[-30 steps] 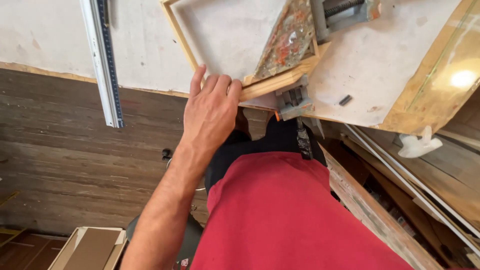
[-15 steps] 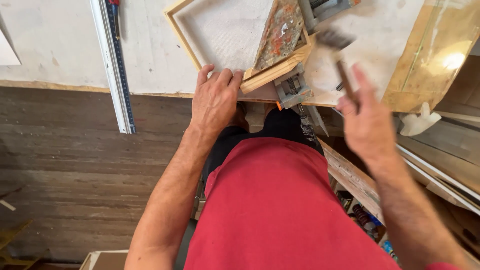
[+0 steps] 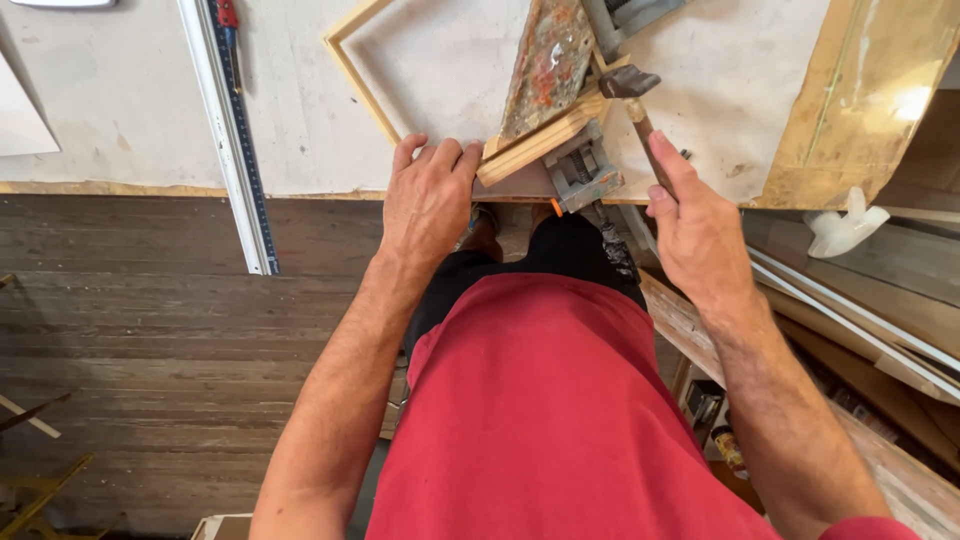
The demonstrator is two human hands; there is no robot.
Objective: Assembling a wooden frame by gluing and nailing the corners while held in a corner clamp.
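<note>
My left hand (image 3: 428, 197) presses flat on the near corner of a thin pale wooden frame (image 3: 352, 62) lying on the white workbench (image 3: 120, 110). Its fingers rest against a block of stacked wooden strips (image 3: 540, 143). My right hand (image 3: 695, 225) grips the wooden handle of a hammer (image 3: 640, 112). The dark hammer head sits right at the far end of the strips. A grey metal clamp (image 3: 582, 175) holds the work at the bench edge between my hands. A paint-stained board (image 3: 548, 60) lies slanted across the frame corner.
A long metal ruler (image 3: 232, 140) lies across the bench at left and overhangs its edge. A yellowish wooden board (image 3: 860, 95) leans at right, with a white plastic piece (image 3: 845, 228) below it. Long wooden slats (image 3: 860, 320) run under the bench at right. Below is a dark plank floor (image 3: 150, 350).
My right hand came into view with the hammer and has brought its head down to the wooden strips. My left hand stays on the frame corner.
</note>
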